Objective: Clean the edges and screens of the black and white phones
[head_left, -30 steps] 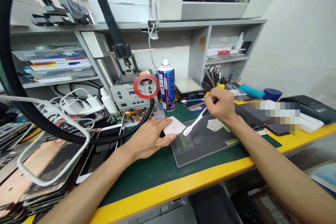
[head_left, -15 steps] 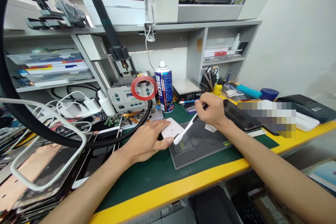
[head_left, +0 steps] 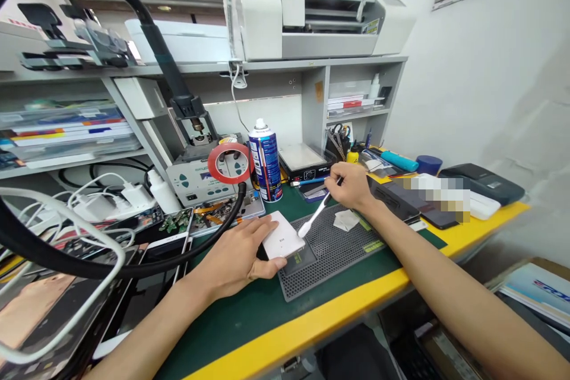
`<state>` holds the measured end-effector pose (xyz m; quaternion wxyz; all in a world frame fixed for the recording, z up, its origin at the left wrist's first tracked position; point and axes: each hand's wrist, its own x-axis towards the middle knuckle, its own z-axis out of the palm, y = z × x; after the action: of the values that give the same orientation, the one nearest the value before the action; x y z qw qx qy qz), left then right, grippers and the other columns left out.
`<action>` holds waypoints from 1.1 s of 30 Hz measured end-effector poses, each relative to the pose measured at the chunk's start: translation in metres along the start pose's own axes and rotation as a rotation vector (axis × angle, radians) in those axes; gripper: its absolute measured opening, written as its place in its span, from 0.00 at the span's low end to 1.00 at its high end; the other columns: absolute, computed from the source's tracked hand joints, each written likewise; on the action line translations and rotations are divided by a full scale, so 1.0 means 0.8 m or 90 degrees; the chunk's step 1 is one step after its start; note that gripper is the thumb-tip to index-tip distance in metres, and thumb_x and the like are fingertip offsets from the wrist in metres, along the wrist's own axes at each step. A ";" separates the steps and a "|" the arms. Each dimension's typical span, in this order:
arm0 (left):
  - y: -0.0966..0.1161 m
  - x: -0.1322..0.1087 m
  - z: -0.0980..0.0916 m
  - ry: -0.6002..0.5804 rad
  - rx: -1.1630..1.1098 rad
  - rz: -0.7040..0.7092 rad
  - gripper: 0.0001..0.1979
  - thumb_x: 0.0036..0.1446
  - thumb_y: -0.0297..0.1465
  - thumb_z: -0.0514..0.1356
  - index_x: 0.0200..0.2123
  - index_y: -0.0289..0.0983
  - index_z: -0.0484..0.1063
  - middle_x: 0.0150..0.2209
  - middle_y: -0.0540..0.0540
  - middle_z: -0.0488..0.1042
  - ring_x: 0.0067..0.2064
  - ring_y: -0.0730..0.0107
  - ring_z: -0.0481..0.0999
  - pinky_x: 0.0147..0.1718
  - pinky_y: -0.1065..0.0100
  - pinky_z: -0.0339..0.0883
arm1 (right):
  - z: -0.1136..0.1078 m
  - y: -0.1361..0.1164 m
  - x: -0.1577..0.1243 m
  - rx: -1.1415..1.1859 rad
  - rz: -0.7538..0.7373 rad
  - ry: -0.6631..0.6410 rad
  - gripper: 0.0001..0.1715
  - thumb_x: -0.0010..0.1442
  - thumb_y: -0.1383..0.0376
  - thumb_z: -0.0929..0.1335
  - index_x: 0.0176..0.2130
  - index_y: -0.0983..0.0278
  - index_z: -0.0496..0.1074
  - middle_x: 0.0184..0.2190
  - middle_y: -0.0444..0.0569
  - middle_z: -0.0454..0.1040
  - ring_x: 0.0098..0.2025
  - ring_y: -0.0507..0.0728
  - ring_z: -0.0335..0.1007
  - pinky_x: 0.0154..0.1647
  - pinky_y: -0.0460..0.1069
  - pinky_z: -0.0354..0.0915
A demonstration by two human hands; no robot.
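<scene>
My left hand [head_left: 238,255] holds a flat white slab [head_left: 281,238] by its left and near edges, thumb at the near corner. The slab has a small dark logo; it looks like a phone back or power bank. My right hand [head_left: 350,187] is closed around the dark grip of a white toothbrush [head_left: 315,217]. Its head is at the slab's right edge; the bristles are hidden. Under and beside the slab lies a grey perforated mat [head_left: 341,252], with a crumpled white wipe [head_left: 346,220] on it.
A blue spray can [head_left: 266,160] and a roll of red tape [head_left: 212,165] stand behind my hands. A black hose [head_left: 205,243] arcs around on the left, over stacked phone parts. Dark phones [head_left: 396,200] lie beside my right forearm. The table's yellow edge [head_left: 312,332] is nearest me.
The view has shifted upward and to the right. The brush head has moved from the slab's near corner to along its right edge. Both hands keep their holds.
</scene>
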<state>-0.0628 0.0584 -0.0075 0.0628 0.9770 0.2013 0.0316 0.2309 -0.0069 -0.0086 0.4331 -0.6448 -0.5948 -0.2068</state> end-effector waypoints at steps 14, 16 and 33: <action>-0.002 -0.006 0.008 -0.042 -0.012 -0.025 0.48 0.53 0.64 0.50 0.69 0.41 0.52 0.70 0.44 0.49 0.68 0.34 0.51 0.60 0.40 0.57 | 0.012 0.016 0.004 -0.158 0.209 -0.127 0.18 0.59 0.59 0.64 0.20 0.62 0.64 0.19 0.46 0.69 0.24 0.55 0.64 0.26 0.48 0.48; -0.001 -0.006 0.010 -0.039 -0.008 -0.026 0.49 0.53 0.64 0.51 0.69 0.42 0.53 0.70 0.44 0.49 0.68 0.34 0.50 0.60 0.40 0.57 | 0.014 0.016 0.003 -0.169 0.215 -0.148 0.18 0.61 0.59 0.64 0.22 0.62 0.67 0.21 0.48 0.72 0.26 0.56 0.67 0.27 0.48 0.49; 0.003 -0.010 0.006 0.012 -0.061 -0.017 0.48 0.50 0.64 0.54 0.67 0.42 0.58 0.69 0.42 0.54 0.68 0.37 0.52 0.61 0.43 0.58 | 0.004 -0.003 0.001 -0.157 0.160 -0.218 0.15 0.60 0.60 0.63 0.27 0.63 0.72 0.27 0.46 0.76 0.31 0.55 0.71 0.30 0.46 0.55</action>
<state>-0.0689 0.0520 -0.0121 0.1078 0.9697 0.2134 0.0495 0.2279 -0.0045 -0.0089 0.2665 -0.7875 -0.5446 -0.1101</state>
